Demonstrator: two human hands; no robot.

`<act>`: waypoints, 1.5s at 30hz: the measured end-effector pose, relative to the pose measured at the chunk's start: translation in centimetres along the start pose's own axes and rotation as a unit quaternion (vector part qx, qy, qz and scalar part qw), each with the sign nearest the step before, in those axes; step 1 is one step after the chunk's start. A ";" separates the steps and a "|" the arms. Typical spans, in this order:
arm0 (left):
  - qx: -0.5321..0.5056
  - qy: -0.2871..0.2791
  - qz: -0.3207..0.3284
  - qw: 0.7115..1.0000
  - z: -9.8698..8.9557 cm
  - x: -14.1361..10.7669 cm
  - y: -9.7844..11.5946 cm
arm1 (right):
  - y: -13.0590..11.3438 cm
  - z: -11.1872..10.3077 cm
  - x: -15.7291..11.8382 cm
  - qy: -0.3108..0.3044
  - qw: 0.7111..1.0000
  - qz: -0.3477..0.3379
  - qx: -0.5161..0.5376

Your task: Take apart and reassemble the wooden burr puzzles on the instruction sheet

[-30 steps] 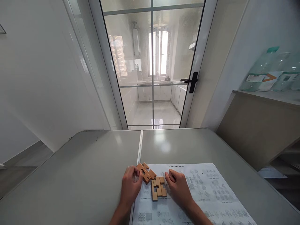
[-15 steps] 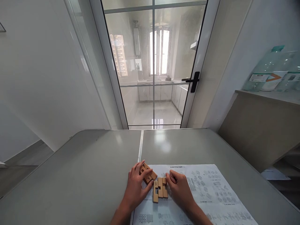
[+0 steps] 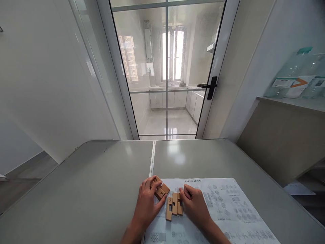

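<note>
My left hand (image 3: pixel 148 200) is closed around a cluster of light-brown wooden puzzle pieces (image 3: pixel 159 193), with dark numbers on them, a "2" among these. The fingers reach over the top and the thumb lies along the lower edge. Just right of it, three notched wooden pieces stand side by side: a left one (image 3: pixel 169 211) leaning slightly, a middle one (image 3: pixel 175 204) and a right one (image 3: pixel 180 207). My right hand (image 3: pixel 195 203) is curled, its fingertips pinched at the upper end of that right piece. Part of the cluster is hidden under my left fingers.
A printed paper sheet (image 3: pixel 228 203) with small diagrams lies beneath the pieces on the grey table (image 3: pixel 101 189). A pale seam (image 3: pixel 152 159) runs across the table. Beyond stands a glass door (image 3: pixel 166 112); clear bottles (image 3: pixel 291 79) sit on a shelf at right.
The left of the three standing pieces has tilted and a gap shows at its top. The pieces have shifted slightly right. My left fingers have moved a little on the cluster.
</note>
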State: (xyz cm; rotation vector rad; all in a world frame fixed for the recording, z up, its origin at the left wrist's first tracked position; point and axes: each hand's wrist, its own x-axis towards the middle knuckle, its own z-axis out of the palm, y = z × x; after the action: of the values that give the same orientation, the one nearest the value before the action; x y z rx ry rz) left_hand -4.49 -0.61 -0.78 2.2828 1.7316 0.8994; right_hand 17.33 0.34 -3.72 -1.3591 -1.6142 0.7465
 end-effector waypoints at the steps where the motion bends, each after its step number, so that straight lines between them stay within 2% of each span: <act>1: -0.002 0.001 -0.001 1.000 0.0 0.0 0.0 | 0.0 0.0 0.0 0.000 1.000 0.001 0.000; 7: -0.013 0.009 -0.006 1.000 0.1 0.0 0.1 | -0.2 0.2 0.0 -0.011 1.000 -0.007 -0.005; 18: -0.042 0.009 -0.029 0.999 0.5 0.2 -0.1 | -0.8 -0.2 -0.4 -0.078 0.996 -0.035 0.004; 25: -0.038 0.029 -0.052 0.997 1.1 -0.2 -0.6 | -2.0 -0.6 -0.6 -0.130 0.990 -0.035 0.034; 30: -0.031 0.067 -0.072 0.995 1.5 -0.3 -1.5 | -2.4 -0.6 -1.1 -0.151 0.987 -0.056 0.013; 38: -0.069 0.113 -0.120 0.984 1.1 0.1 -1.7 | -3.0 -0.8 -1.6 -0.207 0.967 -0.135 -0.056; 45: -0.136 0.125 -0.195 0.963 0.1 0.3 -1.0 | -2.7 0.3 -2.0 -0.186 0.964 -0.164 -0.097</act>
State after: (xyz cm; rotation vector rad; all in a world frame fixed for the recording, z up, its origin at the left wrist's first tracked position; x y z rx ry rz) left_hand -5.20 0.03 -1.23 1.6375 1.9181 1.2802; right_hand 15.91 -2.23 -1.98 -1.0806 -2.1963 0.6814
